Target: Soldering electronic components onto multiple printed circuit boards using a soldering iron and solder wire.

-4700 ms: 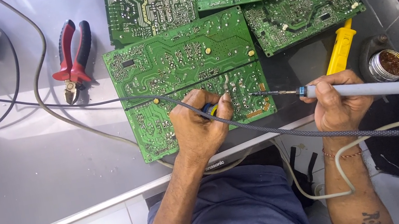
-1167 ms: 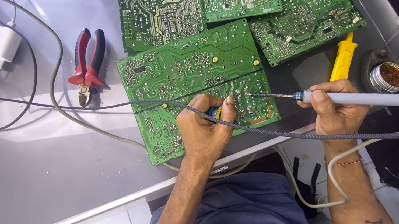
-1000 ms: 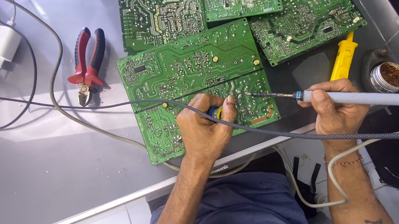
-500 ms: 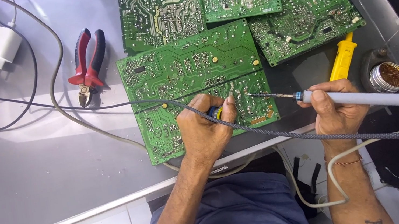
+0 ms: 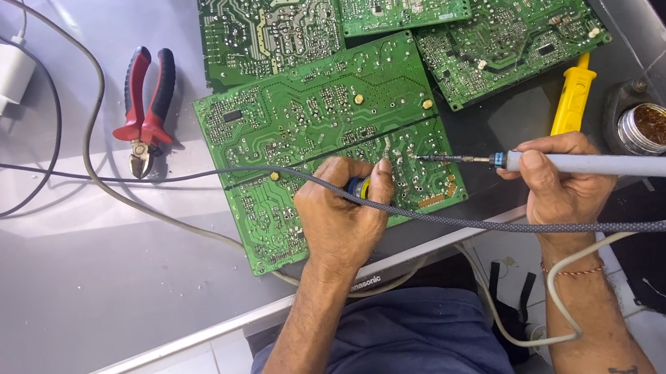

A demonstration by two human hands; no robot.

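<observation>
Left hand (image 5: 344, 221) fingers (image 5: 383, 171) clamped on a small blue-and-yellow tool, resting on the large green printed circuit board (image 5: 315, 135). Right hand (image 5: 564, 178) fingers closed around the grey-handled soldering iron (image 5: 589, 166). Against half a second ago: no shift; tip held at the same solder joints. Board flat on grey worktop (image 5: 49, 283); both wrists low, forearms reaching from below.

circuit boards (image 5: 321, 116): 4 | pliers (image 5: 144, 111): 1 | soldering iron (image 5: 594, 165): 1 | flux tin (image 5: 649, 127): 1 | white charger (image 5: 0, 79): 1
</observation>
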